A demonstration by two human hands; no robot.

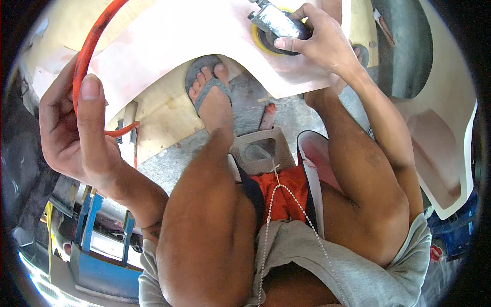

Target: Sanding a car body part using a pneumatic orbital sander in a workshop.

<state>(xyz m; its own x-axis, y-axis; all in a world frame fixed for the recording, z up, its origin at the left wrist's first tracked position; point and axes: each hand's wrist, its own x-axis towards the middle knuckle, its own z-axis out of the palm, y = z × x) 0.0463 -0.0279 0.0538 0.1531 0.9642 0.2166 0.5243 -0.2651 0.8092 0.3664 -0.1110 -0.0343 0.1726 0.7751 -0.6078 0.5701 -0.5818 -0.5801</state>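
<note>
The sander, metal-bodied with a yellow-rimmed round black pad, sits on the right part of the pale panel, our landmark. On the near side of that panel, at far left, we see a blue metal frame. At the panel's left part, our left hand has its fingers curled round an orange hose, the thumb raised along it. Under the panel's inward-curving edge, we see our foot in a grey sandal; to the near side of the panel stands a beige plastic piece, partly hidden. Over the panel's right part, our right hand grips the sander, thumb on the near side, fingers on the far side. Right of the panel, we see a dark curved piece, and beyond it a second pale piece.
</note>
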